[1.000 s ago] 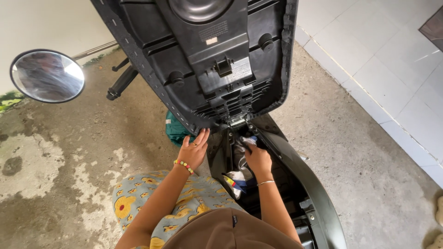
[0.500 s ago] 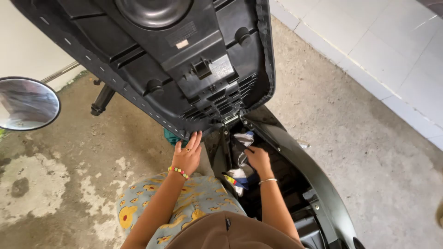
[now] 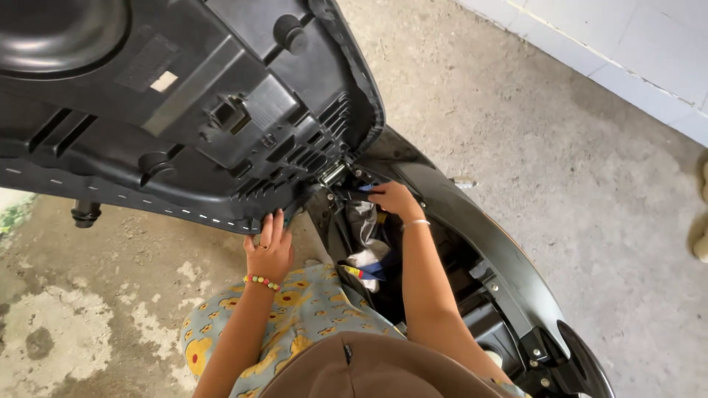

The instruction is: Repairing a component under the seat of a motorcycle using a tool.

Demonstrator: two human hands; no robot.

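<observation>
Left hand (image 3: 271,253): fingers spread flat against the raised seat (image 3: 184,110) edge.
Right hand (image 3: 394,199): curled inside the storage bin (image 3: 413,258), pinching something blue near the hinge (image 3: 335,175).

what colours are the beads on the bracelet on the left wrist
The beaded bracelet on the left hand shows red, yellow and green, clearest in the head view.

Soft daylight is falling evenly on the concrete floor (image 3: 560,147). The raised seat underside (image 3: 184,110) is staying dark and casting shade below. Everything is looking sharp, with slight edge stretching.
</observation>
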